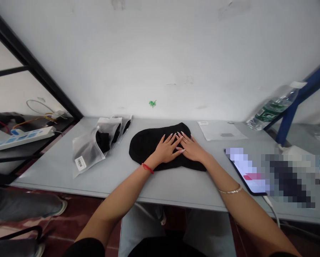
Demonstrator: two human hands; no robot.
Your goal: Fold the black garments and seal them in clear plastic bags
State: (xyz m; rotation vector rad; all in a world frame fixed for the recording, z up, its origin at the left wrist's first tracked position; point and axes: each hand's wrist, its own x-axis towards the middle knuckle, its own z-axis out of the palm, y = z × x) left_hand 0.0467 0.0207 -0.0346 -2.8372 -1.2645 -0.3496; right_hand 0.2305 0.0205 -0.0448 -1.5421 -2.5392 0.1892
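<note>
Table: grey top
Wall: white, scuffed, green mark above table's back edge
Black frame: beyond left edge
Blue post: by back edge's right end
Floor: dark red tiles

Workroom, 1 grey table, plastic pouches

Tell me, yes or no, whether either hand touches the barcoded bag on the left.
No, the left hand and the right hand both lie spread on the black cloth, apart from the barcoded bag.
</note>
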